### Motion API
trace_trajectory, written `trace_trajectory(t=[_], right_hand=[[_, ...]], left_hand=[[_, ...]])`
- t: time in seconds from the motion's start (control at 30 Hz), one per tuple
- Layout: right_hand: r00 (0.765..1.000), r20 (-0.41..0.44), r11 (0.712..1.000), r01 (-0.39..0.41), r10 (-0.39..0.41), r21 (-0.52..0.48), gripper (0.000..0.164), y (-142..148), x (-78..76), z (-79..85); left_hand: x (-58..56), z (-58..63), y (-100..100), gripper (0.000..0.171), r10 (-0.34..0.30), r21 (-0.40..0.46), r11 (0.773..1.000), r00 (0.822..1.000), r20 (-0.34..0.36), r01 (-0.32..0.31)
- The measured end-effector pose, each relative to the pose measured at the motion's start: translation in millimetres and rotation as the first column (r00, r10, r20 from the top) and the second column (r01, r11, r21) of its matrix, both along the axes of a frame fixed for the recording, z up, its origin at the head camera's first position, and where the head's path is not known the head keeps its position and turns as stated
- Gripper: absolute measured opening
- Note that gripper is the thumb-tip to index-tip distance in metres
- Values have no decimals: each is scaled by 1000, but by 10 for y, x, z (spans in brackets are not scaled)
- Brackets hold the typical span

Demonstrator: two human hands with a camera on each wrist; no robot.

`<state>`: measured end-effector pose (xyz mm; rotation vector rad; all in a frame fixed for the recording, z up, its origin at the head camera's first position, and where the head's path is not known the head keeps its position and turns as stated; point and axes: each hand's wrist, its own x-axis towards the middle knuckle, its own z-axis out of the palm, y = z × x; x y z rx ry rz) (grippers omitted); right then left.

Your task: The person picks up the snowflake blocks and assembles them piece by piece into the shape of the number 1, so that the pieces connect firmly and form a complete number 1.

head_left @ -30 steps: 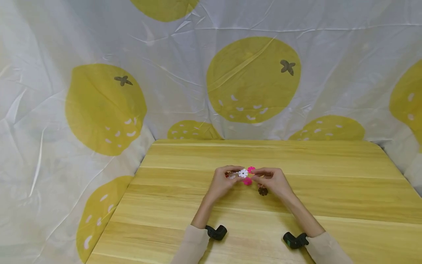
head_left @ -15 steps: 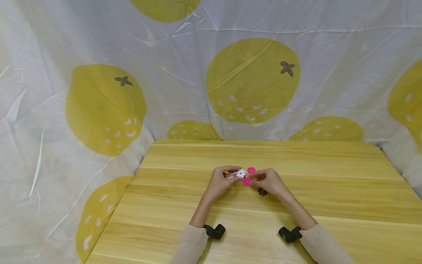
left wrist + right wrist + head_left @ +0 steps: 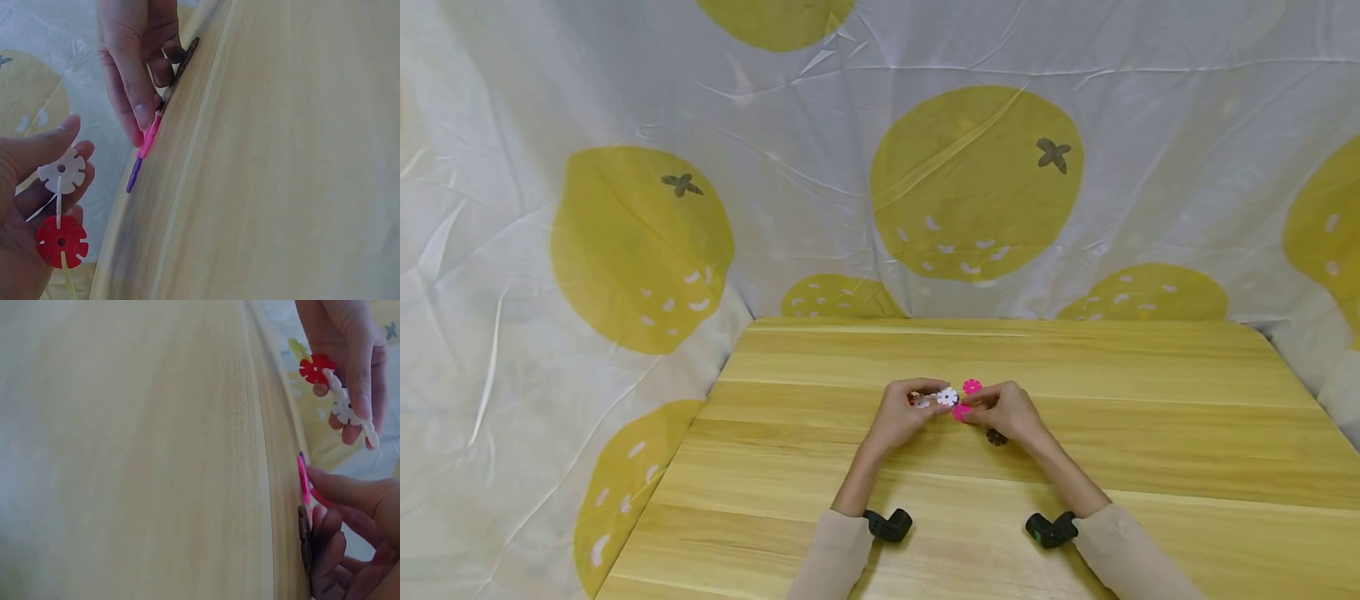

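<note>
Over wooden table [image 3: 820, 350]: disc chain [image 3: 60, 220] pinched in left hand [image 3: 901, 414], long axis sideways, white end [image 3: 947, 397] toward right hand [image 3: 1013, 412]; there, fingers at pink disc [image 3: 959, 413], hold unclear.

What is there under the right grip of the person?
A brown notched plastic disc and the nearer pink one show partly in the head view; the right grip covers the rest.
</note>
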<state>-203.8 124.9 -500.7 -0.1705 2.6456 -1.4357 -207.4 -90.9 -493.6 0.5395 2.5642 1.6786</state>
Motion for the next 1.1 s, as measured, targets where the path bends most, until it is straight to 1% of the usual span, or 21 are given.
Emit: trace_trajectory(t=[0.33,0.47,0.67,0.73,0.97,1.03,1.1], right_hand=[[1000,-11,1000,18,-18,8,24,-15,2,-15],[1000,-22,1000,13,-13,11,24,-11,-2,-22],[1000,16,1000,22,-22,7,22,15,5,-25],[1000,22,1000,11,-11,-1,23,35,9,-19],[998,50,993,-17,24,-118,20,144,41,9],[999,41,988,-29,35,-149,20,167,53,13],[999,26,979,-42,48,-201,20,189,62,11]], left_hand=[[-9,-1,-14,30,31,-10,999,999,-12,-32],[-5,0,-11,29,45,-7,999,999,-1,-45],[13,22,-5,30,45,-7,999,999,-2,-45],[11,18,-4,30,41,-4,999,999,-1,-41],[15,5,6,29,24,13,1000,1000,-1,-24],[14,-2,12,29,17,13,1000,1000,-1,-17],[11,-10,18,29,11,6,1000,1000,2,-11]])
